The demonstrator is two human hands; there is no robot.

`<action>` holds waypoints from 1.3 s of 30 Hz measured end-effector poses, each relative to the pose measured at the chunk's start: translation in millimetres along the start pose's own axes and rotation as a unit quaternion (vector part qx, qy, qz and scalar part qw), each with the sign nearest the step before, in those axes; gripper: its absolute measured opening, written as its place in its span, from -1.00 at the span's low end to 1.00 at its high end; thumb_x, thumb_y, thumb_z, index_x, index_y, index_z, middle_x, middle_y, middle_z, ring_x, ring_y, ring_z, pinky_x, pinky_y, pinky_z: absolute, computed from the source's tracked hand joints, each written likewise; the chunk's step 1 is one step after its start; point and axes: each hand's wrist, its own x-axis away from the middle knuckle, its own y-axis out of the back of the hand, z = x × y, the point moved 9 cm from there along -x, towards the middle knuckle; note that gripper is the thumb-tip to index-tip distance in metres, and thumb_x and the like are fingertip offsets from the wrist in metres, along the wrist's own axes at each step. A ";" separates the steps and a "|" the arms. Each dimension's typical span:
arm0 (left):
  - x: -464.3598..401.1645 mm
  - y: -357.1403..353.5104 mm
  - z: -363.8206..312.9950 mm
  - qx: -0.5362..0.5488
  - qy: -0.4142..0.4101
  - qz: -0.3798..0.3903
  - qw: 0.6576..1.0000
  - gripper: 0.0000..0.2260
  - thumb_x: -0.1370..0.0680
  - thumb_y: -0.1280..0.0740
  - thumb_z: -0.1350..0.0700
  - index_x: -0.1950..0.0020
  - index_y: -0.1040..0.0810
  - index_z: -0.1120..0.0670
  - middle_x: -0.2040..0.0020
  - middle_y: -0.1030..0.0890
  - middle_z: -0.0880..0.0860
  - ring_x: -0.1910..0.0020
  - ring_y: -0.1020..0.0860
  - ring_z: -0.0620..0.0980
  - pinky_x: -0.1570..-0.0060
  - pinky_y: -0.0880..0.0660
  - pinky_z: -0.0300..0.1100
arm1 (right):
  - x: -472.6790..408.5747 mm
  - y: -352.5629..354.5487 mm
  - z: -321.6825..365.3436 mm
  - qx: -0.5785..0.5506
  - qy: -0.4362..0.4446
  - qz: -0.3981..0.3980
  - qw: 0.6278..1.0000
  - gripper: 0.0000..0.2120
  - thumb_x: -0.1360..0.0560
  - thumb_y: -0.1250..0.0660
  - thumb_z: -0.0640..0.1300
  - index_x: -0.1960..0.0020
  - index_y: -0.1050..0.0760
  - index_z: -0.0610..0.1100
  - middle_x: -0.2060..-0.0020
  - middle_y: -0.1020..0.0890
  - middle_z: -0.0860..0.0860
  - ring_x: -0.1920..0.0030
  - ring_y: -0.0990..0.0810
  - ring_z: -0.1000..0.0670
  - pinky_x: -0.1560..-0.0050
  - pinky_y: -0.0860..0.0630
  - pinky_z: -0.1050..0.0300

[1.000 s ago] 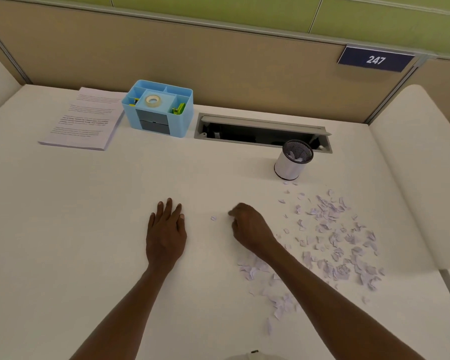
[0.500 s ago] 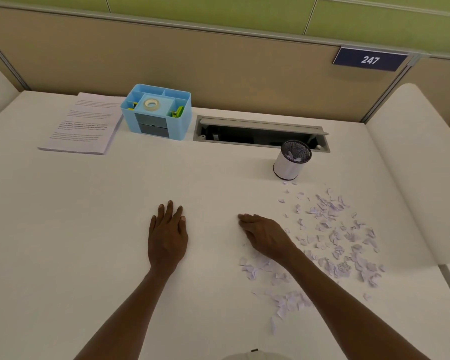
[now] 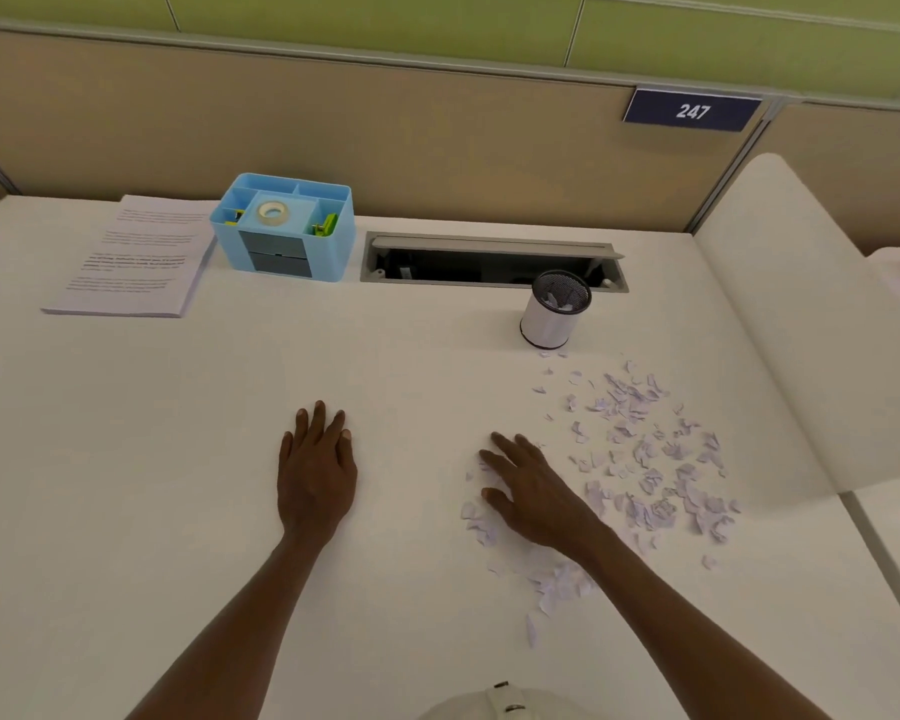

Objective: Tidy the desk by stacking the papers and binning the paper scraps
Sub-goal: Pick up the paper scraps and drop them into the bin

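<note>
Several pale lilac paper scraps (image 3: pixel 645 459) lie scattered over the right part of the white desk (image 3: pixel 126 459). My right hand (image 3: pixel 536 491) rests flat on the left edge of that scatter, fingers spread, with scraps under and around it. My left hand (image 3: pixel 315 470) lies flat and empty on bare desk, apart from the scraps. A small white mesh-lined bin (image 3: pixel 554 310) stands upright behind the scraps, holding a few of them. A stack of printed papers (image 3: pixel 131 257) sits at the back left.
A light blue desk organiser (image 3: pixel 287 226) with tape stands beside the papers. A grey cable hatch (image 3: pixel 489 262) is open at the back. A curved white divider (image 3: pixel 801 330) bounds the right side. More scraps (image 3: pixel 557 589) lie under my right forearm.
My right hand has pulled back from the middle of the desk toward the scraps and flattened out with fingers spread. The lone scrap near the middle is gone from there. My left hand stayed put.
</note>
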 end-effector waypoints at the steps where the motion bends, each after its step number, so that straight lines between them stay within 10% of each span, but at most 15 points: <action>1: -0.1 0.3 -0.1 0.002 0.000 0.000 1.000 -0.65 -0.68 -0.12 0.08 -0.44 -0.48 0.10 -0.53 -0.33 0.10 -0.56 -0.20 0.10 -0.52 -0.15 0.05 | 2.8 1.8 2.6 0.003 0.018 -0.007 1.000 -0.52 -0.62 -0.16 0.01 -0.50 -0.25 -0.10 -0.54 -0.15 -0.04 -0.54 -0.06 -0.12 -0.53 -0.07 0.04; 14: -0.2 -2.5 1.7 0.001 0.001 0.003 1.000 -0.64 -0.68 -0.11 0.06 -0.45 -0.46 0.08 -0.54 -0.32 0.08 -0.57 -0.19 0.08 -0.53 -0.14 0.04 | 23.9 4.4 9.8 0.050 0.109 0.031 0.992 -0.54 -0.61 -0.14 -0.26 -0.48 -0.30 0.00 -0.53 -0.17 0.00 -0.53 -0.13 -0.06 -0.38 -0.38 0.02; 21: -0.2 -2.5 2.5 0.006 0.003 -0.004 1.000 -0.65 -0.68 -0.13 0.07 -0.44 -0.47 0.08 -0.53 -0.33 0.08 -0.56 -0.20 0.08 -0.52 -0.14 0.03 | 31.2 20.7 22.7 0.105 0.155 -0.068 0.980 -0.71 -0.49 -0.12 -0.34 -0.04 -0.58 -0.23 -0.01 -0.61 -0.16 0.04 -0.57 -0.16 0.26 -0.57 0.02; 27: 0.2 -1.9 1.4 0.008 0.006 -0.005 1.000 -0.65 -0.68 -0.14 0.08 -0.43 -0.48 0.09 -0.53 -0.34 0.08 -0.56 -0.21 0.08 -0.52 -0.14 0.03 | 22.2 17.9 21.6 0.121 0.125 -0.071 0.982 -0.71 -0.55 -0.08 -0.34 0.01 -0.58 -0.26 0.15 -0.58 -0.12 0.10 -0.50 -0.11 0.24 -0.51 -0.03; 35: 0.7 0.5 0.5 0.011 0.006 -0.004 1.000 -0.65 -0.68 -0.13 0.08 -0.43 -0.48 0.08 -0.53 -0.33 0.08 -0.56 -0.21 0.08 -0.52 -0.14 0.03 | -1.1 45.5 -16.5 -0.162 -0.039 -0.124 0.978 -0.69 -0.33 -0.27 -0.52 0.22 -0.69 -0.22 0.26 -0.72 -0.07 0.26 -0.66 0.10 0.13 -0.54 0.32; 39: 0.1 -1.1 1.8 0.003 0.006 -0.001 1.000 -0.65 -0.68 -0.12 0.08 -0.44 -0.47 0.08 -0.54 -0.32 0.07 -0.56 -0.20 0.08 -0.52 -0.13 0.03 | -9.1 53.3 -51.2 -0.341 -0.193 -0.102 0.914 -0.67 -0.35 -0.29 -0.54 0.24 -0.69 -0.17 0.38 -0.70 -0.01 0.42 -0.62 0.22 0.33 -0.49 0.44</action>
